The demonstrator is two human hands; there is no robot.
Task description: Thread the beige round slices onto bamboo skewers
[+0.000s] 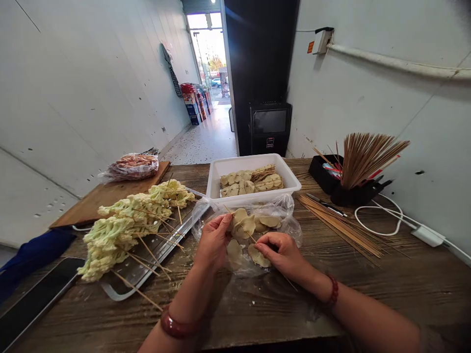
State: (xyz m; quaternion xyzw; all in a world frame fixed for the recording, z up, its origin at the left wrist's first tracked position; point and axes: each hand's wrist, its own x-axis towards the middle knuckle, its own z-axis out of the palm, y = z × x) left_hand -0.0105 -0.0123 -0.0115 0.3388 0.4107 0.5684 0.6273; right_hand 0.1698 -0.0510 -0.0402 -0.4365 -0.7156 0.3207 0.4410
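My left hand (214,240) pinches the edge of thin, round beige slices (243,224), which are threaded on a bamboo skewer (250,237). The fingers of my right hand (277,250) are closed around that skewer, whose lower end sticks out beneath the palm. Below both hands, more loose beige slices (258,256) lie on a clear plastic bag (290,215). Just behind the bag stands a white plastic tub (253,198) holding several finished skewers of the same slices (235,182). What kind of food the slices are, I cannot tell.
Skewered cauliflower (128,220) covers a metal tray (147,274) at left. Behind it, a bagged food bundle (130,166) rests on a wooden board (84,203). At right lie loose skewers (342,228), a black holder full of skewers (358,191) and a white cable (395,210).
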